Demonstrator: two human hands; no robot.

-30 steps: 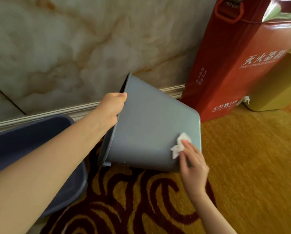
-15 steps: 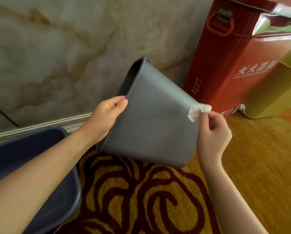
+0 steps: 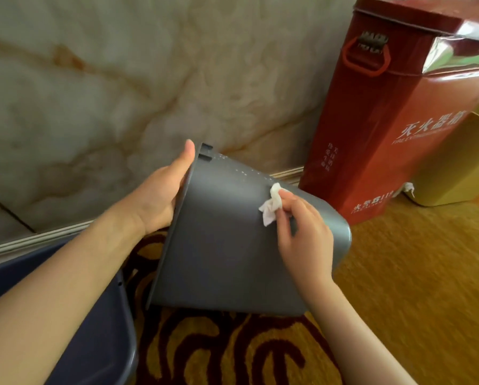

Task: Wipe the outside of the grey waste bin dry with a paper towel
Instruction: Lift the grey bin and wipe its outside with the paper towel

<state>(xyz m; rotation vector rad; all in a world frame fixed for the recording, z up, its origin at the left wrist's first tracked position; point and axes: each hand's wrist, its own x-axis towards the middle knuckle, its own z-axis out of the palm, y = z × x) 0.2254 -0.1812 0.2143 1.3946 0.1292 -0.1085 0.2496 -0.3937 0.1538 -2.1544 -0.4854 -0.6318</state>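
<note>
The grey waste bin [image 3: 221,245] is held on its side above the carpet, its mouth turned left and its base to the right. My left hand [image 3: 160,195] grips the rim at the mouth, thumb up along the edge. Small water drops dot the bin's upper side near the rim. My right hand [image 3: 302,232] presses a crumpled white paper towel [image 3: 271,204] against the upper outside wall, just below the drops. The inside of the bin is hidden.
A dark blue plastic tub [image 3: 93,343] sits at lower left, close under my left forearm. A tall red fire extinguisher box [image 3: 394,120] stands right of the bin against the marble wall [image 3: 121,93], with a yellow container [image 3: 460,162] beyond. Patterned yellow and maroon carpet [image 3: 413,287] covers the floor.
The bin has been turned so a new side with water drops faces up. My right hand moved the towel from the base corner onto the upper side wall. My left hand shifted its grip on the rim.
</note>
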